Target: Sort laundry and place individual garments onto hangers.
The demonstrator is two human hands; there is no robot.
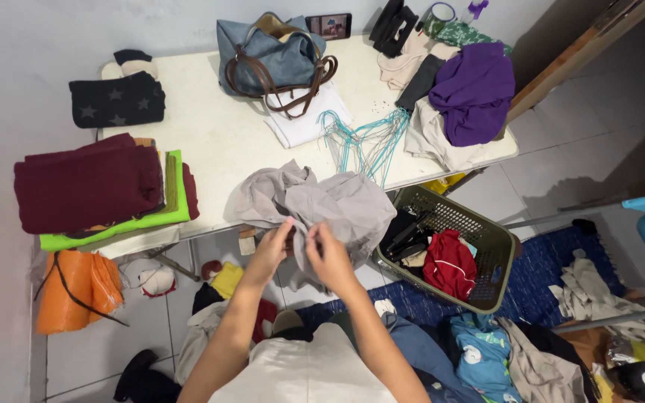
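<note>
Seen from above, a person's left hand (272, 250) and right hand (328, 254) each pinch the near edge of a crumpled grey garment (315, 203), fingers pressed together on the cloth, at the front edge of a white table (218, 134). On the table lie a folded stack topped by dark red cloth (87, 183) to the left, teal wire hangers (367, 138) just behind the garment, a blue handbag (270, 56) and a purple garment (472, 89). An olive laundry basket (449, 246) with clothes stands on the floor just right of the hands.

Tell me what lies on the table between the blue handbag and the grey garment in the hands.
White folded cloth and teal wire hangers, then bare tabletop, in the head view.
</note>
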